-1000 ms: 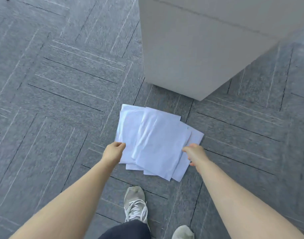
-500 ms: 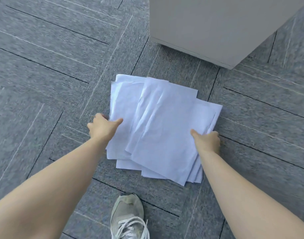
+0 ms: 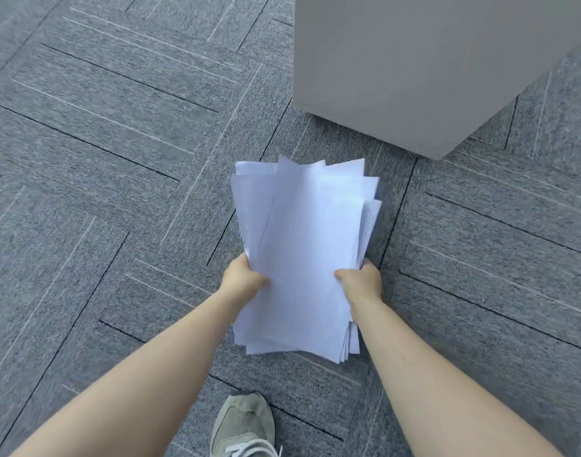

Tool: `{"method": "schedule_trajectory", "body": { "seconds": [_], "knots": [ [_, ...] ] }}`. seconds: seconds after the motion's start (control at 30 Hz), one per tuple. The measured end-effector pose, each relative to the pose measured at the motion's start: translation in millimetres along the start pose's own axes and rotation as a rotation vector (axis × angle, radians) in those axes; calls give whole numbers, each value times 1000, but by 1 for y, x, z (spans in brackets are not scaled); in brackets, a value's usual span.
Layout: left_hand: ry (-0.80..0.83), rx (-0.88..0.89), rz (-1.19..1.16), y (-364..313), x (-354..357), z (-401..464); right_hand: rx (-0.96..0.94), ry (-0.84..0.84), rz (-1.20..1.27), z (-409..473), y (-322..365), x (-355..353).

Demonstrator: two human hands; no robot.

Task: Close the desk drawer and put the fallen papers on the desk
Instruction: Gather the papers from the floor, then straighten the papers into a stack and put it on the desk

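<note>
White, light, floppy papers [image 3: 302, 258] above the carpet [image 3: 117, 192], uneven and apt to slide apart, clamped at both side edges by left hand [image 3: 241, 280] and right hand [image 3: 363, 280].

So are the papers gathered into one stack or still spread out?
Gathered: papers form one uneven stack, gripped by left hand and right hand.

Open grey carpet floor [image 3: 111, 199] spreads wide to the left and to the right of the held papers [image 3: 302, 258] — free passage there. Ahead and right, the grey cabinet block [image 3: 414, 67] bars the way; a shoe [image 3: 244, 427] sits below — between the forearms.
</note>
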State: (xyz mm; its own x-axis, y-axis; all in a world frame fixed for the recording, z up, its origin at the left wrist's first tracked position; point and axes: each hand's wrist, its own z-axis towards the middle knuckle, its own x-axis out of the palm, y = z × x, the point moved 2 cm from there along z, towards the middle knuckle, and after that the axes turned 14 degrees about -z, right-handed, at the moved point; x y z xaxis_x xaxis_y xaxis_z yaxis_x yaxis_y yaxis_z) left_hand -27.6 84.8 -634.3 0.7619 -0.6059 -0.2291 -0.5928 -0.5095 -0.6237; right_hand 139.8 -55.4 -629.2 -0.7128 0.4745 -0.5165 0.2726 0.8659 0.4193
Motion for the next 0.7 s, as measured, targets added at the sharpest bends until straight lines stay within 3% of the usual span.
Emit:
{"method": "schedule_trajectory", "body": {
  "seconds": [0.13,0.3,0.5,0.7],
  "knots": [
    [23,83,-152,-38,-16,-36,-82,22,95,-24,20,-21],
    [-114,167,-275,-144,-59,-126,-229,-19,144,-123,109,-91],
    [-213,333,-476,-346,-116,-285,-501,-98,232,-308,267,-232],
    [-118,614,-546,-563,-149,-435,-682,-161,416,-472,410,-384]
  ]
}}
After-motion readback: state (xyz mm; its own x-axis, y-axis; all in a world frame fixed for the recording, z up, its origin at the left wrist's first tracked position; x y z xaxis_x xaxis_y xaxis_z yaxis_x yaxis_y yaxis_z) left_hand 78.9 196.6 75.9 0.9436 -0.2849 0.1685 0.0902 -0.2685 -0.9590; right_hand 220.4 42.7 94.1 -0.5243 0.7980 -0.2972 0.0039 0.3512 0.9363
